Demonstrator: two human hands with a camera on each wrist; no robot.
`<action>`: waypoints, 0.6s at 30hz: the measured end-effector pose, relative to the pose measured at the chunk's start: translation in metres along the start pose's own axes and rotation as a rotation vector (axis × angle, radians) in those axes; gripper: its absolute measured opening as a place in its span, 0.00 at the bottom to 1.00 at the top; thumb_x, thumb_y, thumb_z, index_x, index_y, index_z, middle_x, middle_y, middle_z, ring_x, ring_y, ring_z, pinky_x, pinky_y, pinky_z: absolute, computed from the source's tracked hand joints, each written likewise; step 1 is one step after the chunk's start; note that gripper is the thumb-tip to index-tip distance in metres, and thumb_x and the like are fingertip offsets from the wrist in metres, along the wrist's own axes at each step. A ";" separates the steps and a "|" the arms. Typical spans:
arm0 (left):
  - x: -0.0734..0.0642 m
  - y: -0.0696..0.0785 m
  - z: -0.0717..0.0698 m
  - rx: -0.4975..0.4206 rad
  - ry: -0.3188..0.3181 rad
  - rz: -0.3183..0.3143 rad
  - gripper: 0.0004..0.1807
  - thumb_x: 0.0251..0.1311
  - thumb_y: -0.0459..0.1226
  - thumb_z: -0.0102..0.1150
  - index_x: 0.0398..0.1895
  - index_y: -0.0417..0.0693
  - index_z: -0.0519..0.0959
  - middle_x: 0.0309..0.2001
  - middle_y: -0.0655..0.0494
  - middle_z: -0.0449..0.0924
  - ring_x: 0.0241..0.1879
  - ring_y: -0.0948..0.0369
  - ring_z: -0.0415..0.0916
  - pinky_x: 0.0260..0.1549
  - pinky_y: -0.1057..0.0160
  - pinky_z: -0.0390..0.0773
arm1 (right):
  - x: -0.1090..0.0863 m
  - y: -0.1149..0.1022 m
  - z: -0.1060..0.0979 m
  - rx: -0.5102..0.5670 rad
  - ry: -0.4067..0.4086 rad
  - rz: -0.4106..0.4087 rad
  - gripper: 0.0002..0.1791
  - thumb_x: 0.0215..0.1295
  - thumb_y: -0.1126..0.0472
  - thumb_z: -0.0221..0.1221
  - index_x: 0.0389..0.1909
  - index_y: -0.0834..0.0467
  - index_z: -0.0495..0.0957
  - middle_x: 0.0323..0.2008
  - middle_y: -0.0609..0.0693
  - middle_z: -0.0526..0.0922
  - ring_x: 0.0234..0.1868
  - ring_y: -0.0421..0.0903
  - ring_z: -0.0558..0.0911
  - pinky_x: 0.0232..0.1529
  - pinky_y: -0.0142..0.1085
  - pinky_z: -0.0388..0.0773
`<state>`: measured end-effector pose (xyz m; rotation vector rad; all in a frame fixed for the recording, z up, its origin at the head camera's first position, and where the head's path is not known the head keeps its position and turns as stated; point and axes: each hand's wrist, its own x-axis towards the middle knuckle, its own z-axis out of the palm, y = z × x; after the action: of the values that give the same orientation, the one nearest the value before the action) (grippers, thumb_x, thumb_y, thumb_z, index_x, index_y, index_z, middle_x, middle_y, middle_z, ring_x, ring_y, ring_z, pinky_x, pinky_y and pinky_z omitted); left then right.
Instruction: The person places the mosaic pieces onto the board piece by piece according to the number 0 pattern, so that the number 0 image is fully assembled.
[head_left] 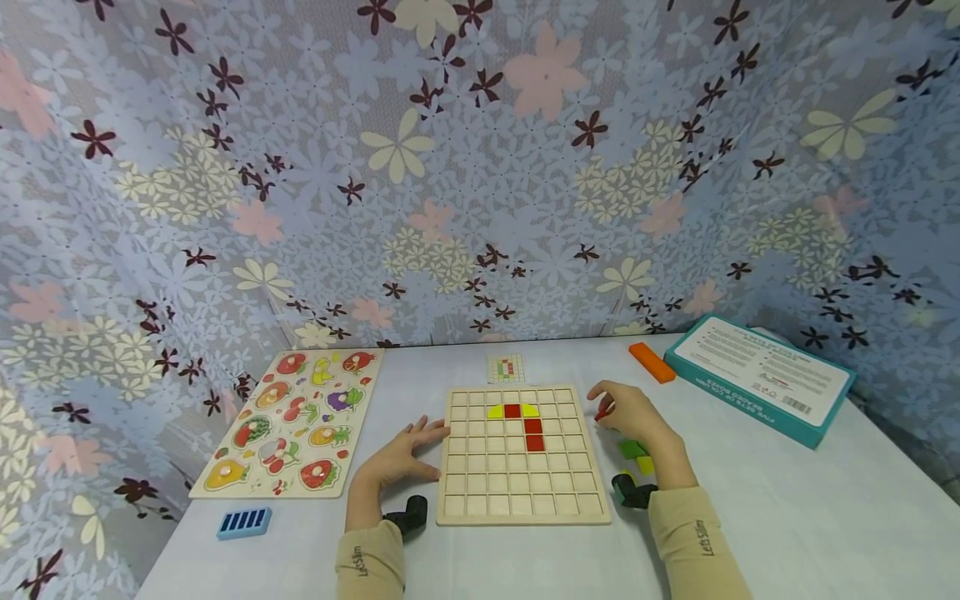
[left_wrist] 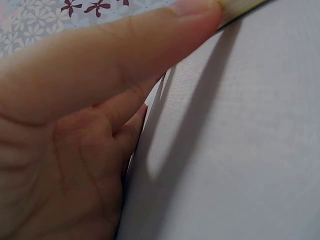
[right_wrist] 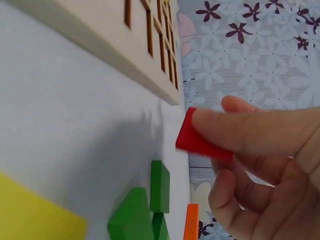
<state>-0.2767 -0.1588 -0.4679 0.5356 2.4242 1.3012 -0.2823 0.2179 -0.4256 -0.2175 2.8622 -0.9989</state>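
A wooden grid board (head_left: pixel 477 482) lies in the middle of the table. In its upper cells sit several red pieces (head_left: pixel 535 442), with a yellow piece (head_left: pixel 496 412) on either side of the top red one. My left hand (head_left: pixel 401 457) rests at the board's left edge, thumb and fingers spread against it. Just off the board's right side, my right hand (head_left: pixel 633 412) pinches a small red block (right_wrist: pixel 200 140) between thumb and fingers, raised over the table. Below that hand are green blocks (right_wrist: pixel 132 215) and a yellow block (head_left: pixel 645 465).
Behind the board lies a small pattern card (head_left: pixel 506 368). A fruit puzzle board (head_left: pixel 300 433) and a blue slotted block (head_left: pixel 244 523) are on the left. To the right are an orange bar (head_left: pixel 652 362) and a teal-edged box (head_left: pixel 757 379). A floral curtain (head_left: pixel 480 183) hangs behind.
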 end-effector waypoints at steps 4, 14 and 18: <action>0.000 0.000 0.000 -0.002 0.001 0.001 0.42 0.37 0.33 0.72 0.63 0.46 0.69 0.69 0.49 0.58 0.72 0.47 0.35 0.67 0.42 0.34 | 0.002 -0.003 0.001 0.042 0.004 0.018 0.20 0.52 0.69 0.63 0.48 0.63 0.74 0.32 0.54 0.77 0.29 0.46 0.76 0.31 0.37 0.77; 0.000 0.000 0.000 -0.004 0.002 0.004 0.42 0.37 0.33 0.72 0.63 0.46 0.69 0.68 0.49 0.58 0.72 0.47 0.35 0.67 0.41 0.34 | 0.006 -0.006 0.006 0.203 -0.036 0.044 0.22 0.51 0.58 0.67 0.44 0.61 0.73 0.26 0.51 0.79 0.27 0.47 0.74 0.30 0.35 0.73; 0.000 0.000 -0.001 0.003 -0.012 0.027 0.42 0.37 0.33 0.72 0.63 0.44 0.68 0.69 0.47 0.57 0.71 0.45 0.35 0.66 0.41 0.34 | 0.007 -0.008 0.008 0.264 -0.057 0.022 0.19 0.51 0.58 0.67 0.39 0.62 0.71 0.23 0.50 0.80 0.26 0.48 0.77 0.30 0.37 0.75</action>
<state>-0.2771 -0.1601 -0.4675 0.5774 2.4176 1.3014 -0.2871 0.2057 -0.4273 -0.1882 2.6402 -1.3269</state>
